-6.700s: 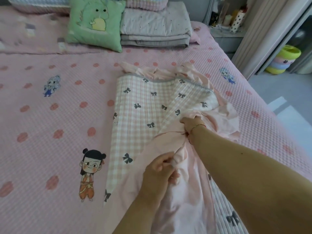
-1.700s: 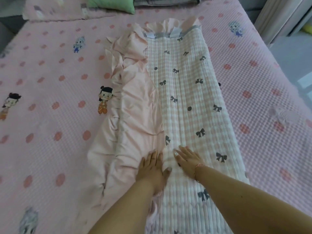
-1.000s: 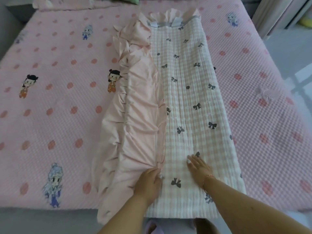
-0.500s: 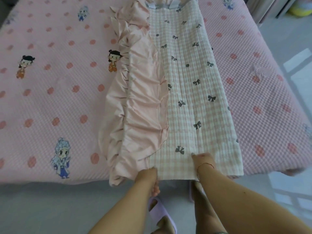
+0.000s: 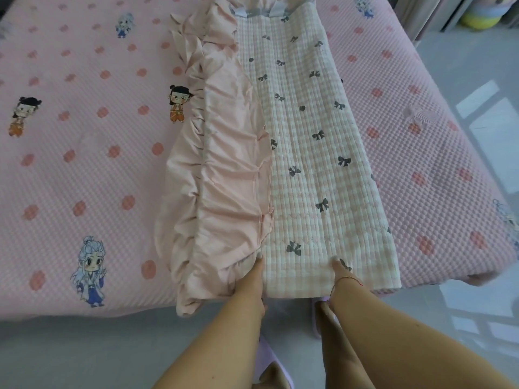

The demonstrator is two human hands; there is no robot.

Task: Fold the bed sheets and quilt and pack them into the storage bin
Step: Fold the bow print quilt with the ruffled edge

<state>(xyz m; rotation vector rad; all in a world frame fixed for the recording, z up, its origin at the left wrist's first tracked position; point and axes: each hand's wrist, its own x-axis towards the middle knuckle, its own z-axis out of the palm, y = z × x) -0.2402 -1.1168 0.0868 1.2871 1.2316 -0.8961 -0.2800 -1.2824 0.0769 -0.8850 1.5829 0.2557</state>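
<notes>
The quilted sheet (image 5: 311, 153), cream-and-pink check with small grey bows and a plain pink ruffled skirt (image 5: 224, 169) folded over its left half, lies as a long narrow strip on the bed (image 5: 84, 164), over the pink dotted waffle bedspread. Its long axis runs straight away from me, from the foot edge towards the head of the bed. The near short end sits right at the foot edge, with the ruffle spilling slightly over it.

I've got my left hand (image 5: 250, 279) at the near hem where ruffle meets check, and my right hand (image 5: 341, 272) further right on the same hem. Fingers of both hands are tucked under the edge, thumbs on top, so I read both as pinching the hem, though the fingers themselves are hidden.

I judge we're mid-fold: lengthwise folding done, crosswise folding about to begin. Next move, I'd say, lift this near end and carry it forward along the long axis to meet the far end, keeping both corners level so that loose ruffle doesn't slide out. No storage bin in view yet.
</notes>
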